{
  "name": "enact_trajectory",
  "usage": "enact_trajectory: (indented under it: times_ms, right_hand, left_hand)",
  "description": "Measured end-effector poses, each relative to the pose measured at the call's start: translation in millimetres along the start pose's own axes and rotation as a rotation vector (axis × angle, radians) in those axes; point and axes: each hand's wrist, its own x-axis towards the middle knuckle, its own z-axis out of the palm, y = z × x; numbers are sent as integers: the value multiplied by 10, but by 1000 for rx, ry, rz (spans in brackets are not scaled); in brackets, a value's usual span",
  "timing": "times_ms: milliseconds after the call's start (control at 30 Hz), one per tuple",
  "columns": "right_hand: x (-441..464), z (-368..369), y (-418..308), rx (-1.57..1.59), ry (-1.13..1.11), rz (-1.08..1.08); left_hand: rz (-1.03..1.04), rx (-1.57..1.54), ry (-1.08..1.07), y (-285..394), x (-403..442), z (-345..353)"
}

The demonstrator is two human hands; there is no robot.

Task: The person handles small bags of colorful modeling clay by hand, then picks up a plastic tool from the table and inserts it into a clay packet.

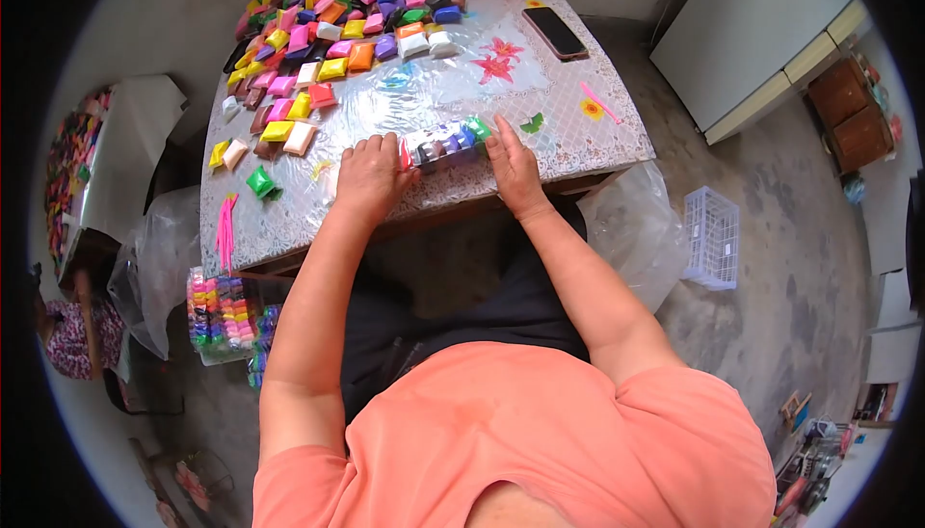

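A clear plastic pack (445, 146) filled with a row of small coloured packets lies near the front edge of the table. My left hand (371, 178) grips its red end, fingers curled down over it. At the green end, my right hand (516, 170) presses against the pack with the thumb and fingers close together. Left of my left hand sit a loose green packet (260, 182) and a bundle of pink strips (226, 231). Beyond the pack, a large heap of coloured packets (332, 22) spreads over the far left of the table.
A phone (555, 33) and a single pink strip (600, 102) lie on the patterned tablecloth (564, 75). Filled packs (220, 308) stand below the table's left side. A white plastic basket (711, 237) is on the floor at right, near a clear plastic bag (636, 229).
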Motion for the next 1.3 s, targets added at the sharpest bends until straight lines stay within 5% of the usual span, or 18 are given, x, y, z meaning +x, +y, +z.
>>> enact_trajectory:
  times_ms: [100,200,533,633,733,1067,1133,1300]
  right_hand:
    - [16,5,87,-41,9,-51]
    - [119,-48,283,248,-14,-19]
    - [245,-265,190,-392,11,-272]
    - [238,-276,293,-355,-2,-333]
    - [201,-303,310,-31,13,-135]
    - [248,-315,522,-176,-102,-355]
    - [256,-269,670,-188,-55,-142]
    - [401,-327,883,-21,-84,-48]
  left_hand:
    - [-13,-1,-56,12,40,-68]
    - [13,6,-74,104,96,-177]
    - [94,22,-96,441,244,15]
    - [97,-3,-83,442,248,-10]
    - [92,-13,-72,434,220,11]
    - [199,-167,68,220,341,421]
    - [196,-178,-43,193,218,142]
    - [38,-89,-210,-43,128,79]
